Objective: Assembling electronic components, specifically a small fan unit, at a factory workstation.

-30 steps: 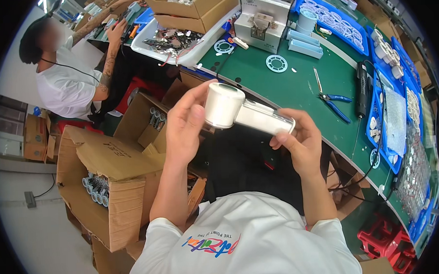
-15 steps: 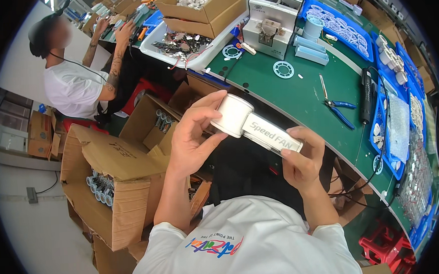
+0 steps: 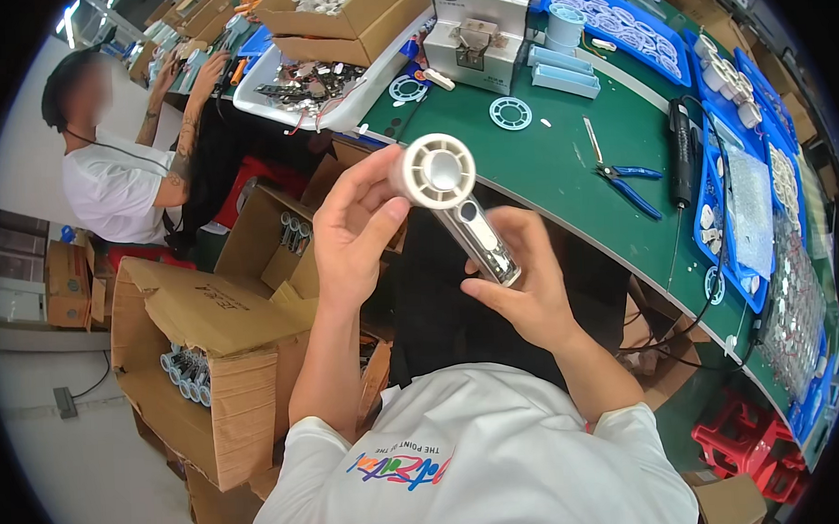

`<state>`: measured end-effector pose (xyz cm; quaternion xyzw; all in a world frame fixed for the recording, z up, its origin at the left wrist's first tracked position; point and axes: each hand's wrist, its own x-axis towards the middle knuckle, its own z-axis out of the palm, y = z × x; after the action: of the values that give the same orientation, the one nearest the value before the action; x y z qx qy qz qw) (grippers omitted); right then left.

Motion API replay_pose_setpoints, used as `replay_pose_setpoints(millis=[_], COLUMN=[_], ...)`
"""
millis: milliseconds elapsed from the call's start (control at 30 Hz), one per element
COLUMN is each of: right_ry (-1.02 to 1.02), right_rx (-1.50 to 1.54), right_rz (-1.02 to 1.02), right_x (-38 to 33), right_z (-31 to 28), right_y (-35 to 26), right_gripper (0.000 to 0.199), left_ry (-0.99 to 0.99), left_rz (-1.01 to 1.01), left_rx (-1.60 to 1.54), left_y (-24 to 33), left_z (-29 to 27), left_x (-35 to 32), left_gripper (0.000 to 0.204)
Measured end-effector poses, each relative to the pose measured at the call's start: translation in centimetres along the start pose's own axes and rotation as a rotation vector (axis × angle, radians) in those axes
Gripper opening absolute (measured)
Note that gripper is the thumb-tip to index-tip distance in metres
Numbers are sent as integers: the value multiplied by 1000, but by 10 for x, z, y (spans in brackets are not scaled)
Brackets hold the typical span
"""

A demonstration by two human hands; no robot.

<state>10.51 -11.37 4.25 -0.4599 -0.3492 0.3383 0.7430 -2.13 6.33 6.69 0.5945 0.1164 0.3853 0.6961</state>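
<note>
Between my two hands is a white handheld fan (image 3: 474, 224), held above my lap just off the table's near edge. Its round grille with a silvery centre faces up toward me, and its handle slants down to the right. My left hand (image 3: 357, 223) grips the round head from the left side, thumb at the rim. The fingers of my right hand (image 3: 523, 281) close round the lower end of the handle, where a shiny dark strip and a pale button panel show. Some of my right fingers are hidden behind the handle.
On the green table (image 3: 490, 165) are blue-handled cutters (image 3: 634, 189), a black cylindrical tool (image 3: 682, 157), a pale ring (image 3: 510, 114), a metal press machine (image 3: 477, 39) and blue trays (image 3: 629, 33). An open cardboard box (image 3: 257, 391) with several fans stands left. Another person (image 3: 121, 172) sits beyond it.
The fan has turned over: its plain printed side faced me before, and now the grille and button side do. My right hand has shifted left and down along with the handle.
</note>
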Motion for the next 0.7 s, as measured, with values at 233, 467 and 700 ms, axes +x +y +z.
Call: replay_pose_setpoints(millis=[233, 467, 700], right_ry=[-73, 86, 277], right_rx=[143, 47, -12], right_rz=[148, -69, -141], right_x=[19, 36, 40], right_z=[-17, -53, -79], right_y=[-13, -25, -21], right_gripper=[38, 40, 39], left_ry=[-179, -299, -360], left_rz=[39, 56, -13], left_rx=[36, -116, -171], left_y=[1, -16, -68], left_z=[36, 87, 128], left_x=[36, 77, 90], left_gripper=[56, 54, 48])
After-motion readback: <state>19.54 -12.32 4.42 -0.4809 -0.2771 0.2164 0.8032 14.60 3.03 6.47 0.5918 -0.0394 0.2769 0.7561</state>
